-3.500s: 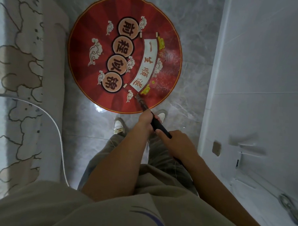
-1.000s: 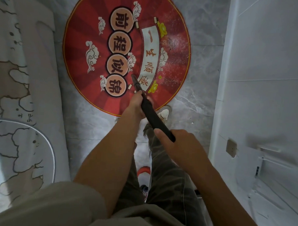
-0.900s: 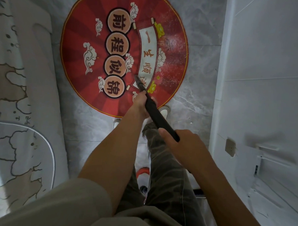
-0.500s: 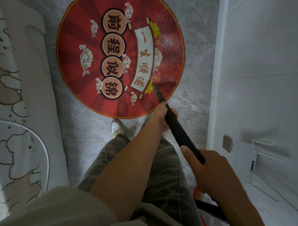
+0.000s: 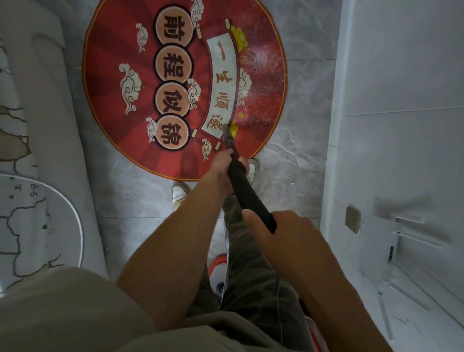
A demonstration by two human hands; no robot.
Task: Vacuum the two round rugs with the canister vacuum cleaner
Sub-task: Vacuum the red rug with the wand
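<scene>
one round red rug (image 5: 170, 157) in view, lying on the grey marbled floor (image 5: 300, 157) ahead of both hands. legible writing on it: four round medallions in a column read 前, 程, 似, 锦, and one pale scroll panel beside them reads 一生顺遂. no brand marks can be read anywhere. one black vacuum wand (image 5: 247, 193) runs diagonally from the right hand out past the left hand, and its nozzle tip rests on the rug at the near end of the scroll. left hand (image 5: 222, 170): fingers wrapped round the wand close behind the nozzle. right hand (image 5: 284, 236): clasping the wand's near end, one digit lying along the shaft. white specks are scattered over the rug's right part, ahead and to the right of the left hand. edges: the rug's near rim passes just under the left hand; a strip of bare floor separates its right rim from the white wall (image 5: 405, 77) to the right of the hands; a narrower strip separates its left rim from pale padded furniture (image 5: 42, 119) with a patterned cover, left of the hands. two white shoes (image 5: 179, 193), both at the rug's near rim by the left hand. one wall plate (image 5: 352, 219) right of the right hand. one orange-and-white object (image 5: 219, 264) shows between the forearms, mostly hidden by the legs; identity cannot be told.
</scene>
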